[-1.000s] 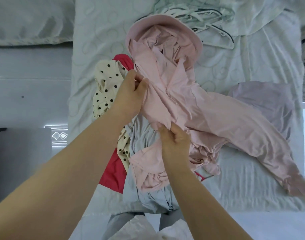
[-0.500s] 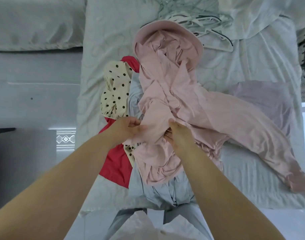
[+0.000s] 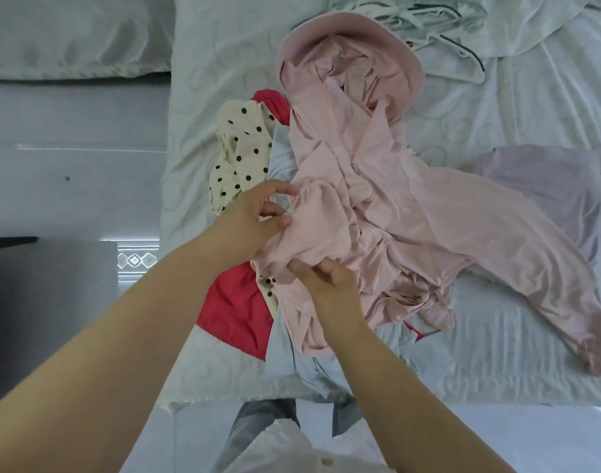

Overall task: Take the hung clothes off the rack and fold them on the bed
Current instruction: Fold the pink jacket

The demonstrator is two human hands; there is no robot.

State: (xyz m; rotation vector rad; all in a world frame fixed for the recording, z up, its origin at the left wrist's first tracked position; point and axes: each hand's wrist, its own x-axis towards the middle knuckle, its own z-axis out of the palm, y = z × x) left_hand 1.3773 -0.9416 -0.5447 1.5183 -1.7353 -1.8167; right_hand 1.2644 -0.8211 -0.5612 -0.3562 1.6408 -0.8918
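Pinching the bunched seven-o'clock edge of the limp, light pale-pink hooded jacket (image 3: 411, 216), left hand (image 3: 254, 221) and right hand (image 3: 329, 290) hold cloth; seams likely grip best.

Bed (image 3: 224, 63): carries everything; its near edge runs in front of the person.
Pillow (image 3: 70, 35): far left, off to the side of the bed's sheet.
Hangers (image 3: 428, 25): at the far side of the bed, just behind the hood.
Hooded jacket (image 3: 377, 199): on top of the clothes pile, mid-bed, hood (image 3: 346, 52) farthest away, one sleeve (image 3: 531, 268) stretched out to the near right.
Dotted garment (image 3: 241, 148): left of the jacket, partly under it.
Lower garment (image 3: 234, 312): beneath the dotted garment, showing at its far and near ends.
Shirt (image 3: 309, 370): lowest, under the jacket, reaching the bed's near edge.
Folded garment (image 3: 548, 186): right of the pile, behind the sleeve.
Hands: left hand (image 3: 251, 220) pinches the jacket's left edge; right hand (image 3: 329, 288) grips its bunched cloth just nearer.
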